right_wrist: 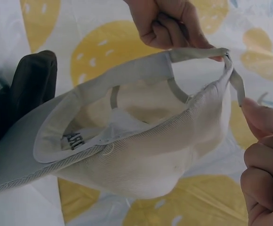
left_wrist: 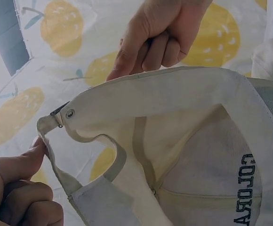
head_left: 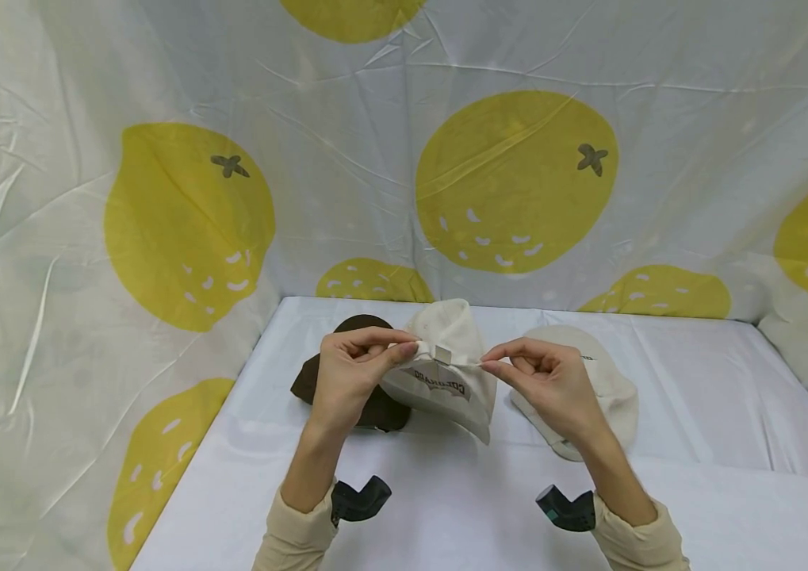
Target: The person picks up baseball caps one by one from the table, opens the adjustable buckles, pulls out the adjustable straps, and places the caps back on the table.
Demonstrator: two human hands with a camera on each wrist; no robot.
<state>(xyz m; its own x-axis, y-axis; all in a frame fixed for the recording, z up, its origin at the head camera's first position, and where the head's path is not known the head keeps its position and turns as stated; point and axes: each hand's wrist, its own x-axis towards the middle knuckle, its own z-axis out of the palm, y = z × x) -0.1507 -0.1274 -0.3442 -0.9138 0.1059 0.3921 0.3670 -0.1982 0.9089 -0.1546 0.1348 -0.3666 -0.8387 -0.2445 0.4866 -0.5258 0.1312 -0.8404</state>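
Both hands hold up a cream baseball cap (head_left: 449,325), its opening toward the head camera and dark lettering (left_wrist: 247,188) showing inside. My left hand (head_left: 350,369) pinches the back strap (left_wrist: 56,162) between thumb and forefinger, on one side of the small metal buckle (head_left: 441,354). On the other side, my right hand (head_left: 553,385) pinches the strap's loose end (right_wrist: 238,87) with thumb and fingertip, other fingers curled in. In the right wrist view, the cap's brim (right_wrist: 19,141) points to the lower left.
Behind my left hand lies a dark brown cap (head_left: 385,411) on the white-covered table (head_left: 461,507). Another cream cap (head_left: 618,396) lies behind my right hand. A lemon-print curtain (head_left: 346,159) hangs behind the table and along the left side. Black wrist cameras (head_left: 361,501) jut from both sleeves.
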